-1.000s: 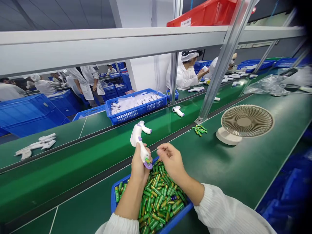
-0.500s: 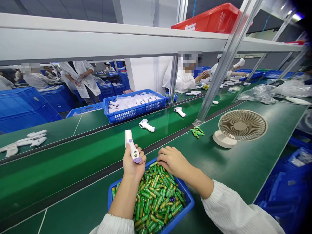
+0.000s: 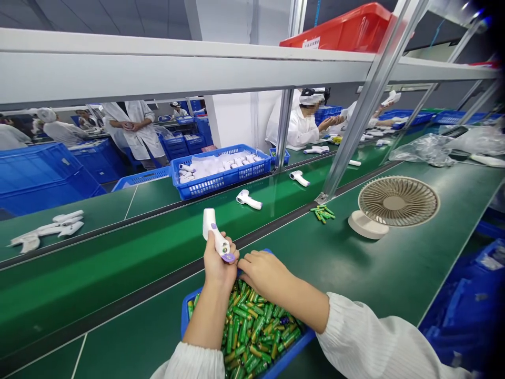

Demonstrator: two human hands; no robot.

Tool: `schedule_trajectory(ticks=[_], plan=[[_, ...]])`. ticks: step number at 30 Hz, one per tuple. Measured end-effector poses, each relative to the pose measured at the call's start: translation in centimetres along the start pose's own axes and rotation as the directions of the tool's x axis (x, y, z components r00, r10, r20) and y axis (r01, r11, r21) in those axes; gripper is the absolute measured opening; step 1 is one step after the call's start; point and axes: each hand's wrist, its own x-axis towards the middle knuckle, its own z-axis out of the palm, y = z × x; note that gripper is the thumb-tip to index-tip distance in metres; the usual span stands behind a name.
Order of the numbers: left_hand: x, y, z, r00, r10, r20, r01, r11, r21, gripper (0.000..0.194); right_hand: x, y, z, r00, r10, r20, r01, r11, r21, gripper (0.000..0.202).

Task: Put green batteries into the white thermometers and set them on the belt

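My left hand [image 3: 220, 263] is closed around the handle of a white infrared thermometer [image 3: 211, 223]. The thermometer's purple end cap [image 3: 228, 258] hangs open, and a battery end shows inside the handle. Close by on the right, my right hand [image 3: 260, 271] has its fingers curled together, fingertips turned toward the open handle end. Whatever those fingers hold, if anything, is hidden. Under both hands stands a blue bin [image 3: 294, 357] filled with green and gold batteries [image 3: 252, 331].
On the green conveyor belt lie two more thermometers, one nearer [image 3: 249, 200] and one farther [image 3: 300, 178]. A blue basket [image 3: 221, 181] of thermometers sits beyond. Loose batteries [image 3: 322, 213] and a beige fan [image 3: 398, 202] rest to the right. A metal post [image 3: 355, 105] rises behind; co-workers sit opposite.
My right hand has moved left from the batteries at the bin's far side to beside the thermometer's open end. The thermometers on the belt appear shifted slightly right, as the view moved too.
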Motion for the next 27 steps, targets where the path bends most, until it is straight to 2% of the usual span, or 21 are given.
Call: schedule_trajectory(ticks=[2,5,9,11,14,16,18,21,23,27], plan=[[0.1,0.1,-0.1,1.0,0.0,-0.003,0.0,1.0,-0.006,0.03,-0.3,-0.1,0.0,0.998,0.033,0.062,-0.033,0.999,0.007,0.004],[0.1,0.1,-0.1,1.0,-0.011,0.013,0.011,1.0,-0.002,0.03,-1.0,-0.2,0.2,0.993,0.08,0.087,-0.083,0.996,0.031,0.014],[0.1,0.1,-0.2,0.999,0.003,0.034,-0.002,1.0,-0.006,0.03,-2.2,0.2,-0.2,0.999,0.028,-0.016,-0.025,0.991,0.128,0.026],[0.1,0.0,-0.1,1.0,0.001,0.028,-0.001,1.0,-0.009,0.03,-2.6,0.5,-1.0,0.991,0.07,-0.118,-0.038,0.966,0.256,0.035],[0.0,-0.2,-0.1,1.0,-0.015,0.027,0.015,1.0,0.003,0.03,-2.5,0.7,-2.2,0.939,0.172,-0.297,0.0,0.865,0.502,0.033],[0.0,-0.4,-0.1,0.999,-0.02,0.04,0.019,1.0,0.016,0.029,-1.8,0.6,-2.5,0.879,0.257,-0.401,0.057,0.779,0.625,0.024],[-0.1,-0.6,0.0,0.999,-0.03,0.022,0.029,0.999,0.032,0.029,-0.7,0.5,-2.3,0.818,0.327,-0.473,0.102,0.728,0.678,0.017],[-0.3,-0.7,0.1,0.997,-0.054,-0.046,0.056,0.998,0.034,0.03,0.8,0.5,-1.4,0.738,0.32,-0.595,0.175,0.76,0.626,0.013],[-0.4,-0.8,0.1,0.994,-0.085,-0.061,0.087,0.996,0.025,0.031,1.4,0.6,-0.9,0.702,0.253,-0.666,0.214,0.817,0.536,0.011],[-0.3,-0.9,0.1,0.984,-0.178,-0.014,0.178,0.984,0.013,0.032,1.3,1.1,-0.7,0.719,0.073,-0.692,0.272,0.886,0.376,0.016]])
